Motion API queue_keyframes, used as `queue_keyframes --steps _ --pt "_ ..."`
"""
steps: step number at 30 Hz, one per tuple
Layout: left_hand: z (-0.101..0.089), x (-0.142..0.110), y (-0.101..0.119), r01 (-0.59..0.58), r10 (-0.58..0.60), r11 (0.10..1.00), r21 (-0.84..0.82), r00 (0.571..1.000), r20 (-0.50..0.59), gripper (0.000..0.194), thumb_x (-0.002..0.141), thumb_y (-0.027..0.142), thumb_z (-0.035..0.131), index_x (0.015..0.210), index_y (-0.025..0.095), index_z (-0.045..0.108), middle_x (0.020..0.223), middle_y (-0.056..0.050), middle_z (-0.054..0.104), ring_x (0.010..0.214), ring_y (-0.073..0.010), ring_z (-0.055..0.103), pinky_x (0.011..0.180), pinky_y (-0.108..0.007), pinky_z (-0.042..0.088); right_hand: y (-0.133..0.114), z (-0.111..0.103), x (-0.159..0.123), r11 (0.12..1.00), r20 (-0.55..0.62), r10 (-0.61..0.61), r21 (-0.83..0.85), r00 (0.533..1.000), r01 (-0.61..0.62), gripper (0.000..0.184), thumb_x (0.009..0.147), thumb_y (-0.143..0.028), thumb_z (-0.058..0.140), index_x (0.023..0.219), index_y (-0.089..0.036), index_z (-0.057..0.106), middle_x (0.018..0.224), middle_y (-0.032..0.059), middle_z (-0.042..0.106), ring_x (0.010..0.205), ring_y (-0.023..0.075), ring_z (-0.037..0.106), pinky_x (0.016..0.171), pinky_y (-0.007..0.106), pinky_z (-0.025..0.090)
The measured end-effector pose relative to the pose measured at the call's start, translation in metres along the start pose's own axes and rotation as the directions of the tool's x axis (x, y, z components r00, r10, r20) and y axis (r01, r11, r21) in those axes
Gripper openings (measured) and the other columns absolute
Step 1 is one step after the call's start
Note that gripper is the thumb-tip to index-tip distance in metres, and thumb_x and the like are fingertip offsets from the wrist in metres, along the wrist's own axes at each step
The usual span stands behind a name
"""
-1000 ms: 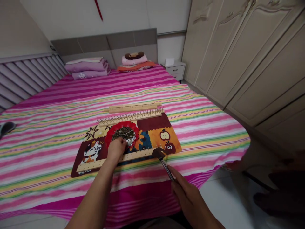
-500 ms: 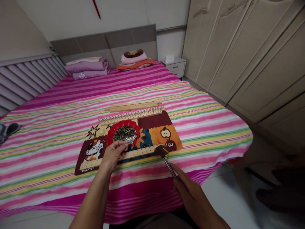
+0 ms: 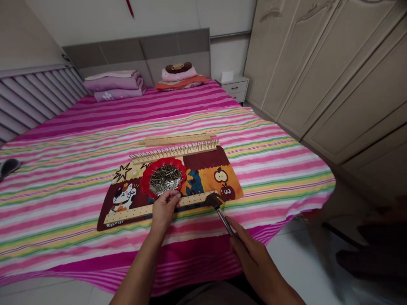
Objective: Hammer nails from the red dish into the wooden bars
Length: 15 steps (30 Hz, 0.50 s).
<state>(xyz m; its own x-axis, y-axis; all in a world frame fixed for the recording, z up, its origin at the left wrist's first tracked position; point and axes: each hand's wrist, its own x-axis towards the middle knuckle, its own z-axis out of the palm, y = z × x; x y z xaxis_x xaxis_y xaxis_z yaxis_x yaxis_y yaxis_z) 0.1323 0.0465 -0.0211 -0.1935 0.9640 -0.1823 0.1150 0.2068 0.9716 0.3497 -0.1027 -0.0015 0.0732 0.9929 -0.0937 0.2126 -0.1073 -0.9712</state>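
Note:
My left hand is closed in a pinch over the near wooden strip, just below the red bowl. Its fingertips came out of the bowl's nails and are closed on a nail, which the fingers mostly hide. My right hand is wrapped round the handle of a hammer. The dark hammer head rests at the strip's right end. A row of small holes runs along this strip, and a few nails stand in its right part. All of this lies on a patterned mat.
Behind the bowl lies another wooden strip full of upright nails, with more bare strips beyond it. A striped cloth covers the bed. Folded bedding sits by the headboard. A dark object is at far left.
My left hand has moved out of the bowl of nails, toward me and then right, over the near strip. My right hand and the hammer have stayed nearly still.

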Motion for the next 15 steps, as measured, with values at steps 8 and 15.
queue_keyframes --steps 8,15 --pt "-0.001 -0.002 -0.006 -0.099 0.095 0.976 0.193 0.995 0.028 0.032 0.062 0.047 0.064 0.076 0.018 0.065 0.055 0.005 0.055 0.051 -0.0086 0.045 0.053 -0.021 0.037 -0.004 0.000 0.001 0.999 0.045 0.003 0.048 0.999 -0.005 0.046 0.092 -0.034 0.043 0.136 -0.022 0.049 0.128 0.0071 0.062 0.109 0.0212 0.062 0.100 0.036 0.042" --pt "0.000 -0.008 -0.006 -0.135 0.143 0.937 0.321 0.990 0.000 0.028 0.066 0.045 0.060 0.077 0.020 0.066 0.062 0.003 0.061 0.060 -0.0114 0.052 0.059 -0.022 0.040 -0.022 0.000 0.006 0.997 0.105 -0.008 -0.076 0.994 0.016 0.044 0.093 -0.029 0.038 0.136 -0.022 0.047 0.074 0.0020 0.070 0.079 0.0204 0.067 0.077 0.032 0.052"
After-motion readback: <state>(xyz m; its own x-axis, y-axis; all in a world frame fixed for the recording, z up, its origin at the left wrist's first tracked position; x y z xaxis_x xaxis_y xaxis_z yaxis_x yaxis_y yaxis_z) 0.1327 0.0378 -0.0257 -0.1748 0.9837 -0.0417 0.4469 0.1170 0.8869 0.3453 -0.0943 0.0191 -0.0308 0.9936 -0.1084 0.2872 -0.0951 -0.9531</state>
